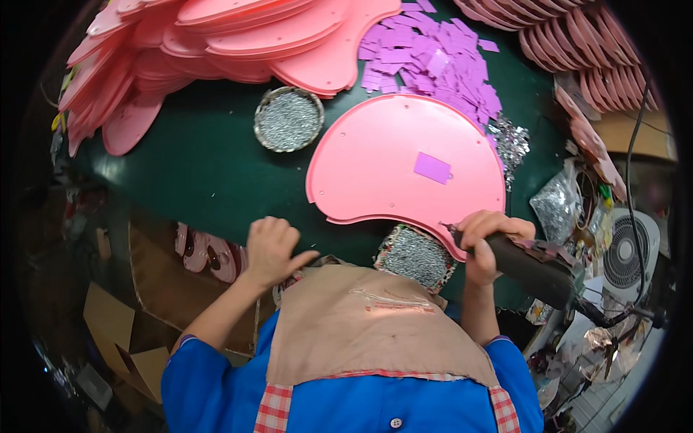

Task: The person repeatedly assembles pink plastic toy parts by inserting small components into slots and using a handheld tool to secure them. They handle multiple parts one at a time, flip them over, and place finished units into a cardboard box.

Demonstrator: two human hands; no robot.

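Observation:
A pink curved plastic panel [375, 162] lies on the green table in front of me, with a small purple rectangular piece [432, 167] on top. My right hand [491, 242] grips a dark power screwdriver [534, 273], its tip at the panel's lower right corner. Over the table's near edge, my left hand [274, 251] is empty, thumb held apart from the loosely bent fingers. Between my apron and the panel sits a square container of small silvery metal parts [416, 260]. Left of the panel stands a round dish of similar parts [289, 120].
Stacked pink panels [238, 36] fill the far left; more pink parts [577, 43] are piled far right. Behind the panel spreads a heap of purple pieces [433, 61]. Loose shiny parts [510, 144] and a clear bag [557, 206] lie right. A cable [632, 173] hangs near a fan [632, 245].

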